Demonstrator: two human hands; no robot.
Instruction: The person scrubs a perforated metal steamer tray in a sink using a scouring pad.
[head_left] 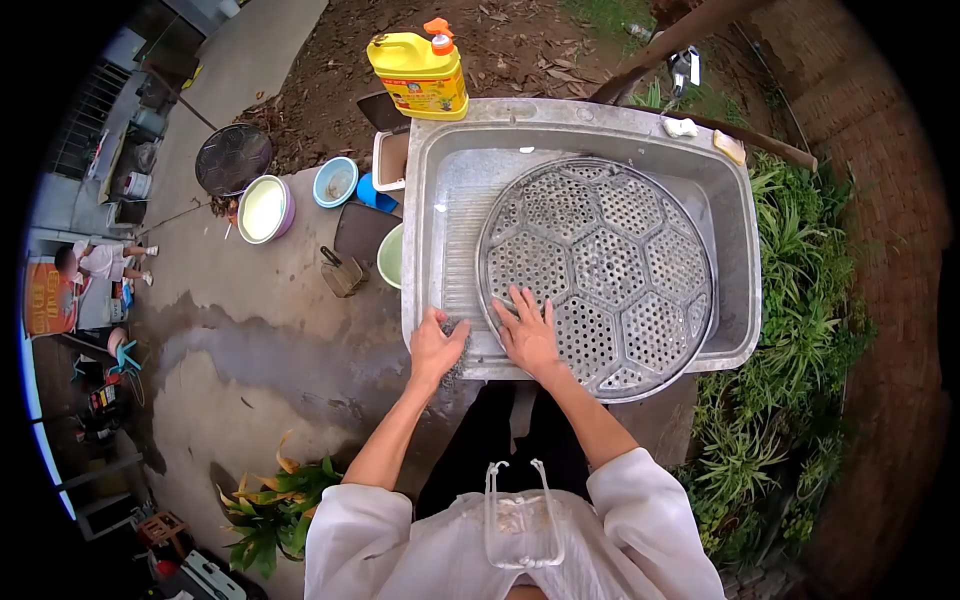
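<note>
A large round metal steamer rack (610, 255), with hexagon shapes full of small holes, lies across the grey stone washing sink (428, 200). It overhangs the sink's front rim. My right hand (528, 335) rests on the rack's near left part, fingers spread and pointing away from me. At the sink's front left corner, my left hand (435, 345) is closed around a dark grey steel wool scourer (456, 352), partly hidden by the fingers. Beyond the rack, part of the ribbed washboard floor shows in the sink.
A yellow jug (418, 78) with an orange spray top stands on the far left rim. Two small sponges (728, 147) lie at the far right corner. Several basins, including a blue one (335, 182), stand on the left ground. Plants (800, 260) grow close on the right. A person (105, 262) is far left.
</note>
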